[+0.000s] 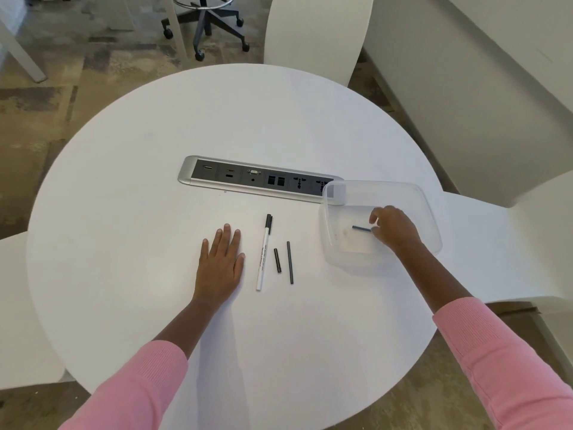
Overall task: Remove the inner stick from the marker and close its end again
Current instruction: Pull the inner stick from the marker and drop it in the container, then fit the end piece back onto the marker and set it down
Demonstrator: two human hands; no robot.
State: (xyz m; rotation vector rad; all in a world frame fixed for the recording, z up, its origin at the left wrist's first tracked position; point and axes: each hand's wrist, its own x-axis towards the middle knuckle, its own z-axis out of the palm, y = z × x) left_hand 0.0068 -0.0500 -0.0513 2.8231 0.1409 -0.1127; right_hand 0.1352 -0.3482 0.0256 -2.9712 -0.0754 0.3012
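Reaching into a clear plastic tub (429,212) at the round table's (124,228) 3 o'clock, right hand (395,228) pinching a dark stick (360,228) in curled fingers, left hand (220,265) flat on the tabletop with fingers straight, capped white marker (263,259) at its 3 o'clock, shorter black stick (277,260) and longer black stick (290,262) just past that, socket panel (248,178) at 12 o'clock.

Round white table (279,119) with recessed socket panel (260,178); white chair (316,32) and wheeled stool base (206,26) beyond.
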